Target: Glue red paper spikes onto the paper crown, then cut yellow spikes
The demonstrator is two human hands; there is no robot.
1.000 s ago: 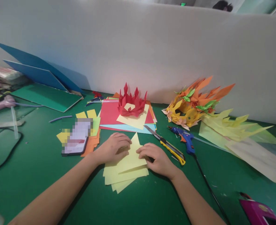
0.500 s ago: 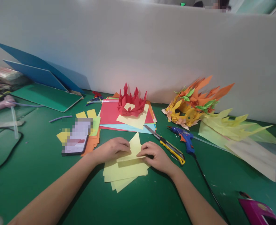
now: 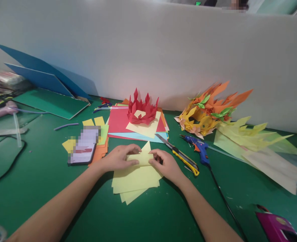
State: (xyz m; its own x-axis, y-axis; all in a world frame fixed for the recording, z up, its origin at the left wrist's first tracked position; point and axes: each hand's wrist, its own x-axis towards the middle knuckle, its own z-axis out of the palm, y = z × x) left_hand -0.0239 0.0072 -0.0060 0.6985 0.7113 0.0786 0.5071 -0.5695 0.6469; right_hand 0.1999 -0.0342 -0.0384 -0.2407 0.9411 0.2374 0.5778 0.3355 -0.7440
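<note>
A partly folded pale yellow paper sheet (image 3: 140, 158) sits on a small stack of yellow sheets (image 3: 134, 179) on the green table (image 3: 143, 218). My left hand (image 3: 118, 158) pinches its left end, fingers curled over the fold. My right hand (image 3: 165, 163) grips its right end the same way. A triangular tip of the sheet pokes up behind my fingers.
A red folded paper crown (image 3: 141, 111) rests on coloured sheets behind. A yellow utility knife (image 3: 182, 158) and blue glue gun (image 3: 199, 148) lie to the right, near orange-yellow paper flowers (image 3: 209, 111). A phone (image 3: 84, 149) lies at left, a magenta object (image 3: 277, 228) at lower right.
Both hands have drawn together and lifted the near edge of the yellow sheet up and away from me, folding it over into a narrower band.
</note>
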